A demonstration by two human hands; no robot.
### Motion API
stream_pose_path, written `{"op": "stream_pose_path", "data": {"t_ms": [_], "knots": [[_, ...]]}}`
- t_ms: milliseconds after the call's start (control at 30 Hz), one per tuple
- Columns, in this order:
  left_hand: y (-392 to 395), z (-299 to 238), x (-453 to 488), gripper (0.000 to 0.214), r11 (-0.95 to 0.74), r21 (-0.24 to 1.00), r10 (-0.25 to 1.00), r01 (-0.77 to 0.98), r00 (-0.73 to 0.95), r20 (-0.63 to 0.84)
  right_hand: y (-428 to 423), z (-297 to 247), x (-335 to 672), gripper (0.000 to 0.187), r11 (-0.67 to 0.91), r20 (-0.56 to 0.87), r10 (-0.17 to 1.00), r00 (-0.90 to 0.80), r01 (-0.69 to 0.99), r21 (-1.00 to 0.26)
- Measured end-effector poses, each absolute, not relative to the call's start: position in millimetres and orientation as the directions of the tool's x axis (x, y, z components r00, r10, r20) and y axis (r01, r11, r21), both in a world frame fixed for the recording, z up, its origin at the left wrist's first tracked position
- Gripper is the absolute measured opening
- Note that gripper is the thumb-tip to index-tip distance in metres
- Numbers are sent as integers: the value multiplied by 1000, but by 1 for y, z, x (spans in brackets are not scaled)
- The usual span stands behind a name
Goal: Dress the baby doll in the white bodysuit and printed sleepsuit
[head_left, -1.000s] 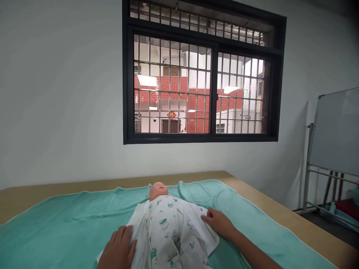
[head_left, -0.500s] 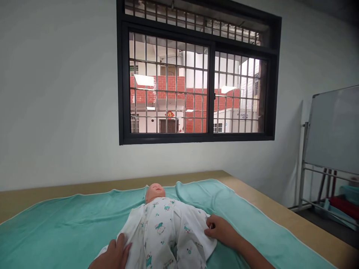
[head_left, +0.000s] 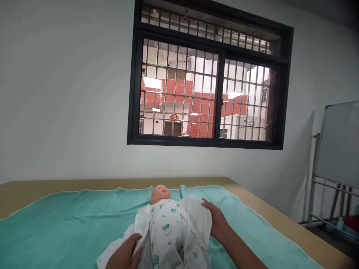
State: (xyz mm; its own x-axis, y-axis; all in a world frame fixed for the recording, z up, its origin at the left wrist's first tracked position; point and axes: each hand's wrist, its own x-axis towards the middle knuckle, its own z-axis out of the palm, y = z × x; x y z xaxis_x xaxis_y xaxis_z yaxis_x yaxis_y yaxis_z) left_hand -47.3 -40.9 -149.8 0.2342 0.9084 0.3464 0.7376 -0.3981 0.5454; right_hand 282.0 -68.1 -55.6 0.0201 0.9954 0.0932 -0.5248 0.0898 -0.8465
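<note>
A baby doll [head_left: 160,193] lies on its back, head toward the wall, on a teal blanket [head_left: 84,224]. White baby clothes [head_left: 167,228] with teal prints cover its body and legs. My left hand [head_left: 126,253] is closed on the left side of the clothes, thumb and fingers at a fold of cloth. On the other side, my right hand [head_left: 217,220] grips the edge of a raised white flap or sleeve, whose plain side faces up. The doll's own hands are hidden under the cloth. The lower end of the clothes runs out of view.
Under the blanket is a wooden table [head_left: 269,209], its far edge against the wall. A barred window [head_left: 179,93] is set in the wall above. At the right stands a whiteboard [head_left: 342,145] on a metal frame, with bins and other items below.
My right hand has lifted the right side of the clothes up and inward, turning its plain side into view. My left hand has raised cloth slightly and shifted right. The view has tilted.
</note>
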Motion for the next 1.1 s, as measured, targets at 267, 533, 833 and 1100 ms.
{"op": "stream_pose_path", "data": {"t_ms": [267, 533, 833, 1100], "knots": [[-42, -143, -50, 33, -368, 755, 929, 543, 191, 316, -70, -56, 187, 9, 395, 336, 918, -211, 391, -831], [-37, -133, -50, 35, -222, 958, 973, 180, 98, 207, -105, -83, 175, 41, 548, 513, 782, -353, 783, -295], [-50, -53, -18, 34, -70, 974, 997, -214, 30, 78, -95, -116, 181, 35, 619, 740, 587, -328, 771, -149], [-77, -27, 63, 14, -427, 839, 862, 337, 433, 264, -66, -158, 203, 27, 653, 735, 613, -290, 709, -266]]}}
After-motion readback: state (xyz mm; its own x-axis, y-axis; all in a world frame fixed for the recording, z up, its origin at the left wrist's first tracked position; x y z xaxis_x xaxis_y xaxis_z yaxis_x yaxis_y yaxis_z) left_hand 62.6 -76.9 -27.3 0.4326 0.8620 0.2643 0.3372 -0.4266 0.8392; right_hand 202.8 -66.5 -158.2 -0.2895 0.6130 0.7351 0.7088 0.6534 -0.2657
